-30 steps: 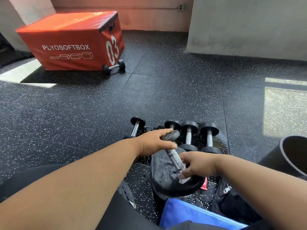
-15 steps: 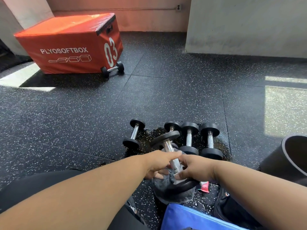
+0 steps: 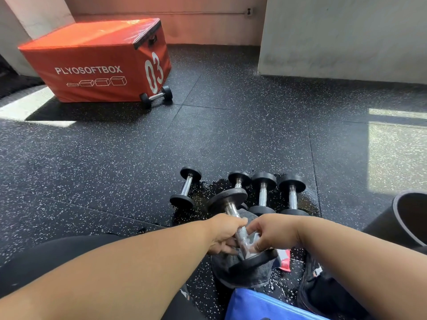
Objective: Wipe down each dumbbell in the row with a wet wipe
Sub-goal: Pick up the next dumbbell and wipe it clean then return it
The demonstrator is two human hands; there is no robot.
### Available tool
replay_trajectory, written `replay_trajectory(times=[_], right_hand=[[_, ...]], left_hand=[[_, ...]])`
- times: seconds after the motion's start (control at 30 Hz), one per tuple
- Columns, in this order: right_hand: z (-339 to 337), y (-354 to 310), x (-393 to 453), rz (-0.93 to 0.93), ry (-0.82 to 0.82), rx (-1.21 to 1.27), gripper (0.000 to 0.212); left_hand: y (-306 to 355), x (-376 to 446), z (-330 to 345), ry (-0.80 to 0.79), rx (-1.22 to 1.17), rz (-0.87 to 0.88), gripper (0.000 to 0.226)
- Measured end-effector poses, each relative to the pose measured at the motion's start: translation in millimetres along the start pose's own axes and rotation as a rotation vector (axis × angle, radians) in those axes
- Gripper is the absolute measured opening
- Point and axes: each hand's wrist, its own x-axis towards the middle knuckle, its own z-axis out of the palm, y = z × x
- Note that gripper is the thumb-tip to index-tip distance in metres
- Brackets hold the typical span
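Note:
A black dumbbell (image 3: 227, 199) with a chrome handle is tilted up over a dark grey towel (image 3: 249, 277). My left hand (image 3: 223, 234) grips its handle from the left. My right hand (image 3: 271, 232) pinches a white wet wipe (image 3: 251, 244) against the lower part of the handle. Behind it several more black dumbbells lie in a row on the floor: one at the left (image 3: 186, 189), one partly hidden (image 3: 239, 179), and two at the right (image 3: 263, 192) (image 3: 292, 192). The floor under the row looks wet.
An orange plyo box (image 3: 92, 63) stands at the back left with a dumbbell (image 3: 157, 97) by its corner. A rolled black mat (image 3: 409, 218) is at the right, a blue bag (image 3: 265, 306) and a black bag (image 3: 323, 294) near me, a red packet (image 3: 285, 259) beside the towel.
My left hand slid from the dumbbell's upper head down onto the handle. The dumbbell's far end has risen slightly, and my right hand with the wipe stays low on the handle.

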Motion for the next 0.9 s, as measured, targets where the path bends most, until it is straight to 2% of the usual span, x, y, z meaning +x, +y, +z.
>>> replay_trajectory(times=[0.13, 0.27, 0.37, 0.43, 0.5, 0.67, 0.8, 0.9], right_hand=[[-5.0, -7.7, -5.9, 0.049, -0.032, -0.044, 0.056], [-10.9, -11.7, -4.0, 0.062, -0.064, -0.074, 0.046], [-20.2, -4.7, -3.7, 0.045, -0.177, 0.191, 0.035], [-27.1, 6.0, -3.1, 0.027, -0.272, 0.448, 0.041], [-33.2, 15.4, -0.9, 0.022, -0.284, 0.626, 0.045], [-46.7, 16.5, 11.2, 0.068, -0.079, 1.04, 0.037], [-60.0, 25.9, 27.6, 0.237, 0.275, 1.274, 0.024], [-70.9, 43.8, 40.5, 0.323, 0.463, 1.352, 0.041]], left_hand=[[-0.4, 0.3, 3.5, 0.012, -0.011, 0.034, 0.037], [2.5, -4.3, 6.9, 0.031, 0.027, 0.068, 0.036], [5.2, -8.3, 5.2, 0.065, 0.037, 0.104, 0.036], [9.6, -10.0, 0.8, 0.092, 0.039, 0.133, 0.036], [17.6, -12.8, -5.3, 0.114, 0.038, 0.161, 0.035], [38.6, -21.7, -24.1, 0.186, -0.066, 0.222, 0.032], [41.8, -16.1, -43.2, 0.278, -0.192, 0.221, 0.029], [38.2, -3.5, -64.1, 0.363, -0.199, 0.208, 0.031]])
